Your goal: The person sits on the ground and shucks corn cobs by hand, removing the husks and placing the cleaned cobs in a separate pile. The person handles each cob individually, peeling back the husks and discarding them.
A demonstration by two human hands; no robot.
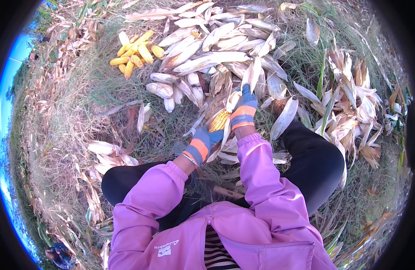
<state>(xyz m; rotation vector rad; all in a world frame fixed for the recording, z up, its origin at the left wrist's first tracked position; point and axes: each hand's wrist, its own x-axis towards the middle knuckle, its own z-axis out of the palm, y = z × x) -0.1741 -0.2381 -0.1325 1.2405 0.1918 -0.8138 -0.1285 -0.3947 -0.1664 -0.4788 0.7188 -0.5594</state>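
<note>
My left hand [204,141], in a grey-blue and orange work glove, grips the lower end of a partly husked corn cob [220,120] with yellow kernels showing. Beside it my right hand [244,107], gloved alike, is closed on the pulled-back dry husk [252,76] near the cob's upper end. Beyond both hands lies a large heap of unhusked corn ears [212,62]. Bare yellow cobs [136,54] form a smaller pile to the upper left.
Stripped husks [352,111] are heaped at the right, with more husks [109,155] by the left knee. Dry grass covers the ground around my bent legs [312,162]. Another person [60,255] is at the lower left edge, far off.
</note>
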